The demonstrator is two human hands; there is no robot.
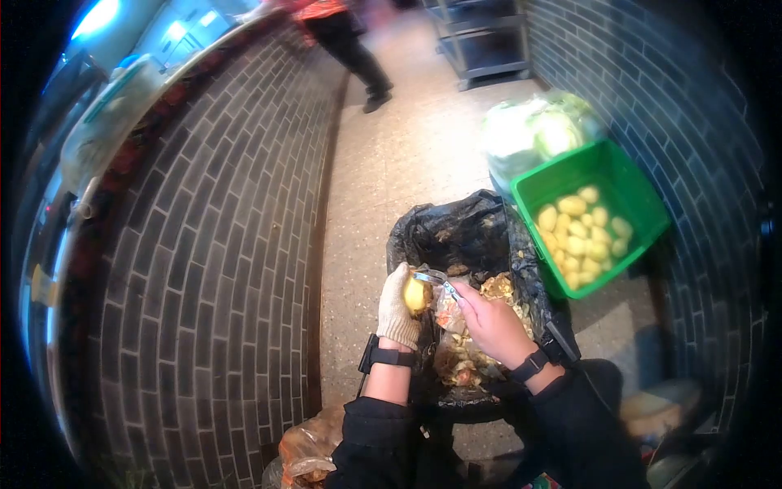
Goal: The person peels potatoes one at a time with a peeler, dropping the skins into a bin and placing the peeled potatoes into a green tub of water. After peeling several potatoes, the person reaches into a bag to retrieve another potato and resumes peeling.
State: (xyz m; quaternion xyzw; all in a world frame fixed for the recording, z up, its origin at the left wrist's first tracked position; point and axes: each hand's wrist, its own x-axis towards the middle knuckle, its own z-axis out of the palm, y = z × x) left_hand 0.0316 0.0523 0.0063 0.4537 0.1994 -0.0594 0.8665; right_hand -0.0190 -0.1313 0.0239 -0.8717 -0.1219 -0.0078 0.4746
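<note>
My left hand (397, 310), in a knitted white glove, is closed around a partly peeled potato (416, 294), whose yellow flesh shows on one side. In my bare right hand (494, 326) is a metal peeler (440, 281), its head touching or just over the top of the potato. Both hands are above a bin lined with a black bag (423, 232). Potato peelings (464, 363) and a crumpled clear wrapper lie inside it. To the right stands a green crate (631, 191) with several peeled pale-yellow potatoes (580, 236) in it.
Behind the crate is a clear bag of cabbages (542, 134). A plastic bag (314, 448) with brownish contents sits at lower left. Brick walls (220, 220) flank the passage. Farther along are a walking person (346, 45) and a grey trolley (481, 41).
</note>
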